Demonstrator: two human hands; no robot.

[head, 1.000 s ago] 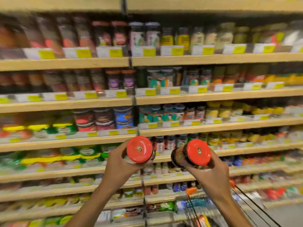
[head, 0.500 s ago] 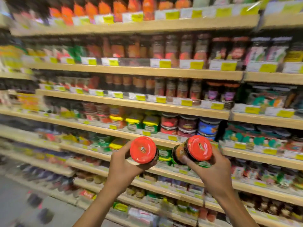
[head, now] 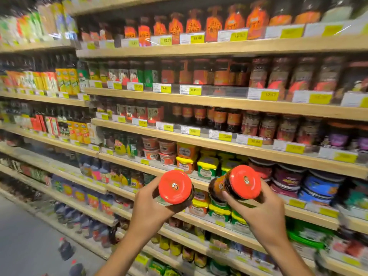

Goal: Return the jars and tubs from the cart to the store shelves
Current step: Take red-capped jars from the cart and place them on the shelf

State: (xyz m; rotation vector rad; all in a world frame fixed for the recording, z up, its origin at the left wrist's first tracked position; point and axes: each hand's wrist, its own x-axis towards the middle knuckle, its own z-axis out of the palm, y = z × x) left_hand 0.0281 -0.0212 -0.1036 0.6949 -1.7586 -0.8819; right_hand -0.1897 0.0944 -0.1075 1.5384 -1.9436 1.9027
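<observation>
My left hand [head: 148,211] grips a dark jar with a red lid [head: 174,186], the lid turned toward me. My right hand [head: 260,214] holds a second red-lidded jar [head: 245,181] of dark sauce, tilted so its lid faces me too. Both jars hang at chest height in front of the wooden store shelves [head: 219,102], apart from them and a short gap from each other. Similar dark jars with red labels [head: 223,116] stand in rows on the upper shelves. The cart is out of view.
Red, yellow and green tubs [head: 187,156] fill the shelf just behind my hands. Round dark and blue tubs [head: 318,184] sit to the right. Bottles and packets line the shelves at left. Grey aisle floor [head: 23,236] shows at lower left, with bottles [head: 65,249] standing on it.
The view has swung left along the aisle and upward; the cart has dropped out of sight. Both hands keep their jars and have shifted slightly right in view.
</observation>
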